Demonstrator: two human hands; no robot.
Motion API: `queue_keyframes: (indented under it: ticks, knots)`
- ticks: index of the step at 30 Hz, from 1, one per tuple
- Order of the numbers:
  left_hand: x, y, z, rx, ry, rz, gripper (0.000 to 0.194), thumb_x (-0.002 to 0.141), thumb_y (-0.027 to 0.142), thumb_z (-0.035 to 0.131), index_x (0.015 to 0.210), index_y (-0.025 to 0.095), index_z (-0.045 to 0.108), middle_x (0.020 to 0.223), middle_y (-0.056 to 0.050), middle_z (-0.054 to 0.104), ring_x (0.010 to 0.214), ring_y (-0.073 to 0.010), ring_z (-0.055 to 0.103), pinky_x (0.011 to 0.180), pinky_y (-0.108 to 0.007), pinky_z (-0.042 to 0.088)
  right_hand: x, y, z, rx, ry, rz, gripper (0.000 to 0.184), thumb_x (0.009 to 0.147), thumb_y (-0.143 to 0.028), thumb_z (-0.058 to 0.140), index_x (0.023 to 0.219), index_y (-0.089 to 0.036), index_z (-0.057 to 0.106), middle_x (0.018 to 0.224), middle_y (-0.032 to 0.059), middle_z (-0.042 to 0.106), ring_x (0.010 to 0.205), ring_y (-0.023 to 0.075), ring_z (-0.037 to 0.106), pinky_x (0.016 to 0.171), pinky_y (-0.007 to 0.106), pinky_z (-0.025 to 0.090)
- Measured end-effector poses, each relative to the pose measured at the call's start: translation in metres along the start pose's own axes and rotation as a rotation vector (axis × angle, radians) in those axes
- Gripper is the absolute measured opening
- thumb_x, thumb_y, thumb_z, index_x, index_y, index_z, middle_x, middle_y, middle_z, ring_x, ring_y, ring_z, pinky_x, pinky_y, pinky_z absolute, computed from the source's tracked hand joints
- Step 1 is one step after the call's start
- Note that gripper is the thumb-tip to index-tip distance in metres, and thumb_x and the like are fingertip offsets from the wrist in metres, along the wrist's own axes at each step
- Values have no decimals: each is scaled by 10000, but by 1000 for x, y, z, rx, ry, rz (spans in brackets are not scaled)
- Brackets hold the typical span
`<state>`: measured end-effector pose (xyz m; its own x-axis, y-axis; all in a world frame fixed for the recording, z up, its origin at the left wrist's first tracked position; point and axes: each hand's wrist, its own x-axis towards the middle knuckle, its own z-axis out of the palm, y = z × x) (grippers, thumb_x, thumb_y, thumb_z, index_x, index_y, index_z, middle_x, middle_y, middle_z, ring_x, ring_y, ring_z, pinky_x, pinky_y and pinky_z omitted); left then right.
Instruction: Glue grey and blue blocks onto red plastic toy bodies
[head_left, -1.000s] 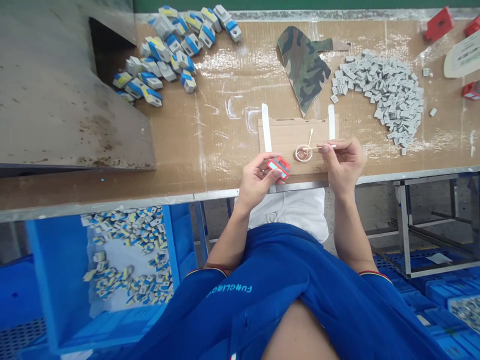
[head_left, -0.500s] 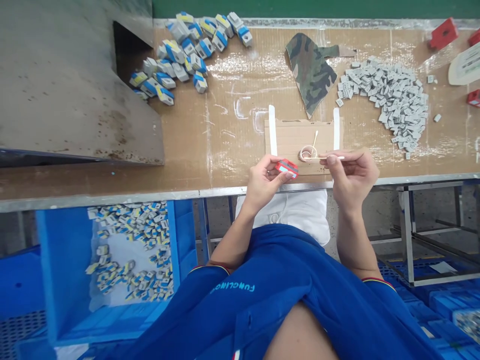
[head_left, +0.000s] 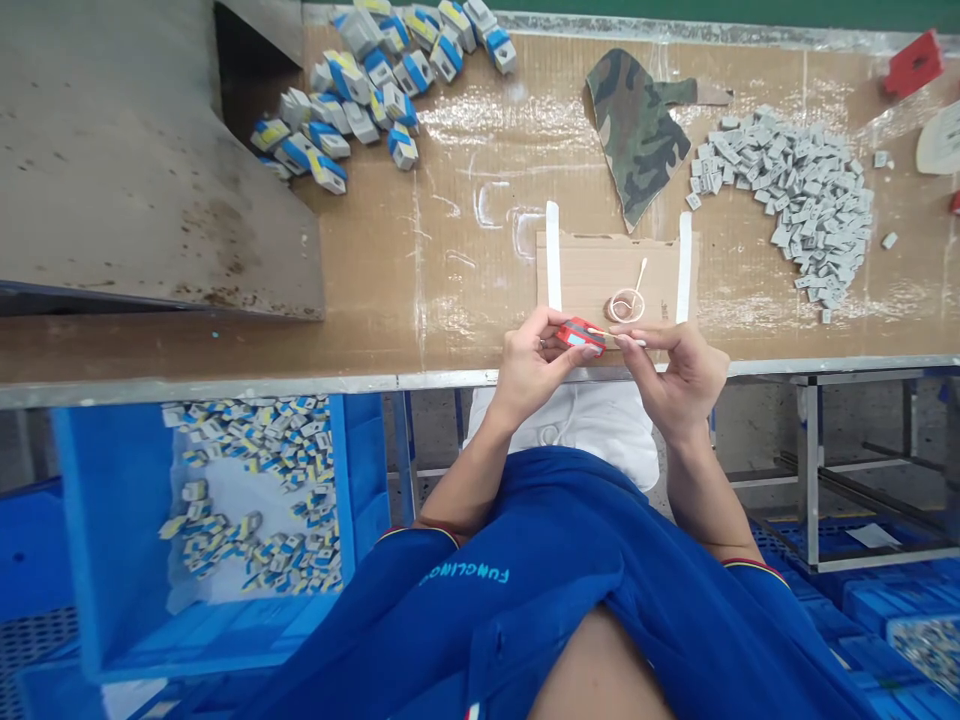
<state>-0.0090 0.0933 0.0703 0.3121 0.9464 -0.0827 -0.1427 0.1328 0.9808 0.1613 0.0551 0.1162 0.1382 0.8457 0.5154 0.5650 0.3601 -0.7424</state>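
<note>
Blocks (head_left: 360, 100) sit heaped on the tabletop (head_left: 450, 300) at left. The fingers of the left hand (head_left: 526, 364) clamp a red piece (head_left: 572, 330) over the cardboard (head_left: 581, 275), likely steadying its exposed top for the swab (head_left: 600, 333), whose tip is there. The cup (head_left: 625, 306) stands just beyond, presumably for easy reach. The right hand (head_left: 679, 375) pinches the swab's stick between its fingers, probably for control. Grey tiles (head_left: 806, 205) lie at right.

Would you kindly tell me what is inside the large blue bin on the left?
Grey, blue and yellow pieces lie on a pale sheet; what it covers is hidden.
</note>
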Motion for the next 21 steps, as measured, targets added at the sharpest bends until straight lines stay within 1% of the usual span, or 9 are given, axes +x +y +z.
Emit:
queue_keyframes:
  ticks: [5,10,13,15,18,21]
  knots:
    - [-1,-2,0,10,10,-3,467,785,490,899,1028,177,653,953,-57,821,856,-159,808,737,-228,652,0,0,4,-3,-2,-23,156,897,-170,804,901,-264,679,906,3,846,851,209,834,734,304,671]
    - [-1,-4,1,25,10,6,479,794,510,886,1044,181,645,966,-60,825,861,-170,815,739,-239,651,4,-2,1,-54,-37,-44,152,912,-170,784,917,-274,674,905,-4,840,846,209,832,724,308,664]
    - [-1,-2,2,25,17,3,476,795,511,885,1037,183,640,978,-66,828,872,-180,820,760,-256,654,4,-3,-2,-72,-49,-21,163,911,-155,781,921,-275,672,905,-8,838,849,198,827,735,299,658]
    - [-1,0,2,27,22,-10,488,788,526,886,1028,184,634,981,-69,828,873,-185,821,759,-264,655,3,-3,-3,-16,-40,22,154,920,-159,772,941,-277,675,929,-5,838,878,197,826,765,311,663]
    - [0,0,1,13,31,-35,510,770,548,890,1016,187,627,978,-74,826,874,-189,819,750,-269,656,3,2,-6,98,43,130,99,946,-218,755,960,-274,675,945,9,829,895,209,818,780,358,670]
    - [0,-1,0,-7,31,-48,503,773,545,888,1009,186,626,975,-79,826,865,-184,816,739,-265,655,9,13,-12,119,159,188,85,955,-288,753,927,-264,676,920,23,805,874,210,798,726,359,648]
